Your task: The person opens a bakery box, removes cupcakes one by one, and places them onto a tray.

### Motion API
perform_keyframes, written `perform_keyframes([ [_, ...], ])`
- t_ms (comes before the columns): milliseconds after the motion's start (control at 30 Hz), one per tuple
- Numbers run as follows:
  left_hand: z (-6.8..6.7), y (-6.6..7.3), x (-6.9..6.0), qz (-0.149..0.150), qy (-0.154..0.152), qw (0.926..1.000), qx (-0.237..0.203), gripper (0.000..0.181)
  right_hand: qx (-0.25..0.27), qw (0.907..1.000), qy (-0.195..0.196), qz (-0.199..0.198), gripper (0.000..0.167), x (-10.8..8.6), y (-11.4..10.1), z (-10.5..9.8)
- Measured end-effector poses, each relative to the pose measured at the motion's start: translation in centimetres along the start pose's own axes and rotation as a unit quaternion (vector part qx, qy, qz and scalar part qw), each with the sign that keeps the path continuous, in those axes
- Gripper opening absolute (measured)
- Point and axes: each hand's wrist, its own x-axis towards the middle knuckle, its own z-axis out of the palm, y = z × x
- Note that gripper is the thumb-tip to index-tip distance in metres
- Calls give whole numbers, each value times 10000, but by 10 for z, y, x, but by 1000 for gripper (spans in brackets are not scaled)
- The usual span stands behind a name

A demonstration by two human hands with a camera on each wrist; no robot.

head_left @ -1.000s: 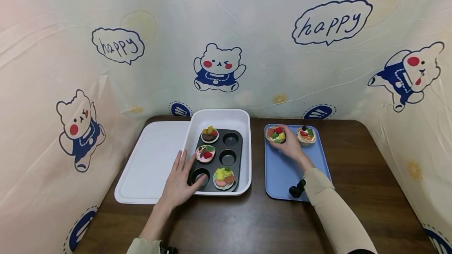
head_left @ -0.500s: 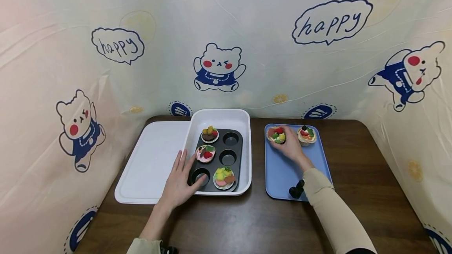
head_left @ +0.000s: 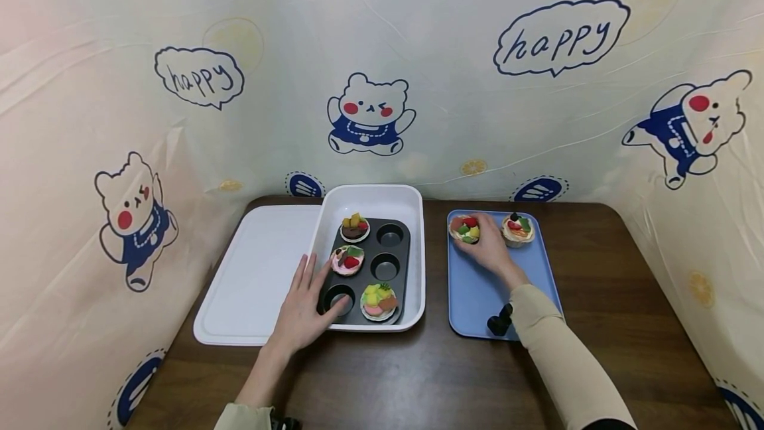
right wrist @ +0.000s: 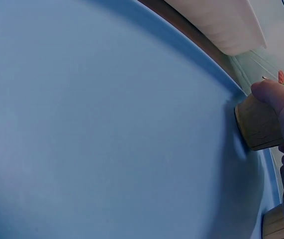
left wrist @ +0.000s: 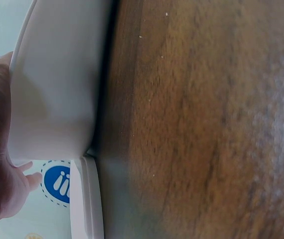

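At the far left corner of the blue tray (head_left: pixel 477 297), my right hand (head_left: pixel 493 244) holds a toy cupcake (head_left: pixel 463 228) topped with red, green and yellow fruit pieces. The right wrist view shows the thumb against its tan cup (right wrist: pixel 258 122); I cannot tell whether the base touches the tray. Another cupcake (head_left: pixel 517 231) stands just right of that hand. My left hand (head_left: pixel 304 314) lies with spread, straight fingers over the left wall of the white bin (head_left: pixel 412 204), its thumb above a vacant front-left hollow of the dark muffin pan (head_left: pixel 368 269).
In the pan sit a chocolate-coloured cupcake (head_left: pixel 355 228), a pink one (head_left: pixel 348 261) and a yellow-topped one (head_left: pixel 379 302). A flat white tray or lid (head_left: pixel 251 277) lies left of the bin, partly beneath its edge. Printed curtain (head_left: pixel 453 85) encloses the wooden table (head_left: pixel 412 377).
My right hand and the cupcake it holds have shifted very slightly, ending a touch further left. The left hand stays where it was.
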Motion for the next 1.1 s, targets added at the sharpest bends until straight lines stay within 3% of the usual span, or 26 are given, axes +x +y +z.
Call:
perform_keyframes([
  [167, 0, 0, -1, 40, 64, 10000, -44, 93, -46, 10000, -35, -4, 74, 0, -1, -1],
  [467, -1, 0, 0, 9, -7, 10000, -34, 94, 13, 9999, -80, 127, 94, -1, -10, -4],
  [733, -2, 1, 0, 16, -22, 10000, -47, 93, 95, 9997, 49, -197, 100, -5, -27, -9],
  [1100, -2, 1, 0, 42, 5, 10000, -57, 93, 170, 9968, -203, -753, 101, -17, -57, -10],
])
